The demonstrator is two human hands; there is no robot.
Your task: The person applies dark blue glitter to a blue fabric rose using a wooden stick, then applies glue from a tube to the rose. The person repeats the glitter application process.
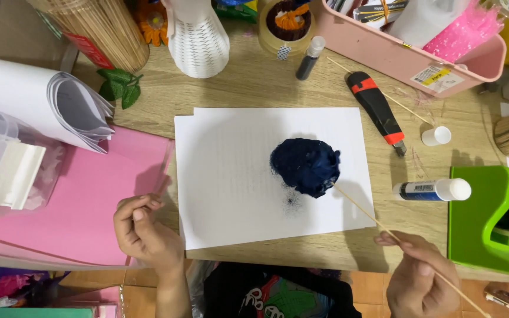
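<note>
A thin wooden skewer (384, 227) is pinched in the grip of the right hand (417, 277), fingers pressed together on the stick near its lower end. A dark blue fuzzy ball (306, 166) is stuck on the skewer's far tip and is held over the middle of the white paper sheet (231, 176), slightly right of its centre; whether it touches the sheet cannot be told. Dark specks are seen on the sheet just below the ball. The left hand (142, 229) is curled, fingertips pressed together on nothing visible, at the sheet's lower left corner, over the edge of a pink sheet (89, 200) lying left of the white one. Right of the white sheet, on the worktop (254, 88), a glue stick (431, 189) and its small white cap (436, 136) are laid, with a black and orange utility knife (377, 109) above them. A green tape dispenser (490, 221) is set further right. A pink bin (407, 53) is placed above the sheet's right corner.
</note>
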